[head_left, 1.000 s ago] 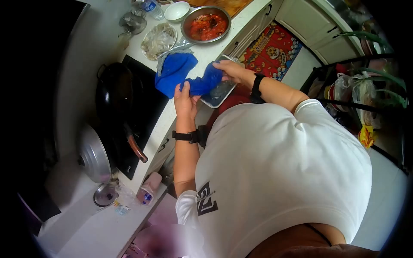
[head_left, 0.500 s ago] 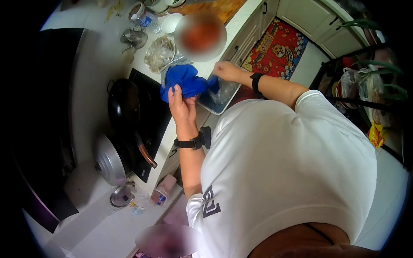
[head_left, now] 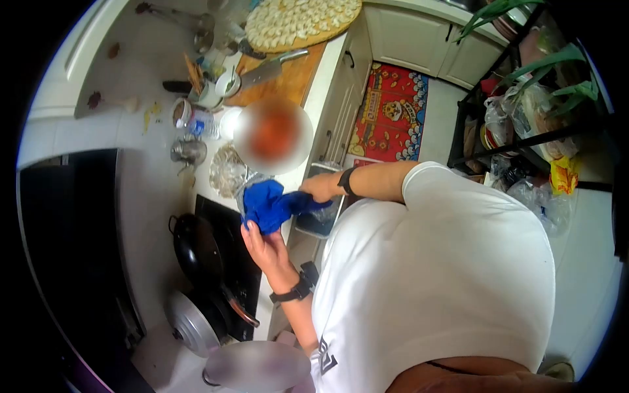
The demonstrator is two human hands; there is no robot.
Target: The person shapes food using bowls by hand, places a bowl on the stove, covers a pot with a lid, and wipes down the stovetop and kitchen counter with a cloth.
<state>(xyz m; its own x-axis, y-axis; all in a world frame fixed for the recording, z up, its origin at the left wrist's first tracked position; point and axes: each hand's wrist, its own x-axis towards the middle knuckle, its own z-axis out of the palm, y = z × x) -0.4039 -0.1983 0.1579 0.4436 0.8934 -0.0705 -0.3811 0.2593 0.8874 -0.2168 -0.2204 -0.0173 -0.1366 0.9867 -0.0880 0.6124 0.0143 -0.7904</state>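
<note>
A bunched blue cloth (head_left: 265, 204) is between my hands over the counter's edge. My left hand (head_left: 265, 250) grips its near side, thumb up along the fabric. My right hand (head_left: 321, 187) is closed at the cloth's darker trailing end, fingertips partly hidden. Below that end, a clear-lined bin (head_left: 319, 223) hangs at the counter front. Just beyond the cloth sits a bowl of crumpled clear plastic (head_left: 227, 169), and past it a large round plate (head_left: 298, 141) with blurred red contents.
A black wok (head_left: 194, 252) rests on the dark stove (head_left: 244, 295), beside a silver lid (head_left: 190, 321). Farther along lie a cleaver (head_left: 272, 69) on a wooden board (head_left: 298, 85) and a tray of dumplings (head_left: 298, 26). Shelves with bags (head_left: 501, 124) stand right.
The view has tilted up, showing more of the far counter. My right hand has drawn closer to the blue cloth. The left hand keeps its hold.
</note>
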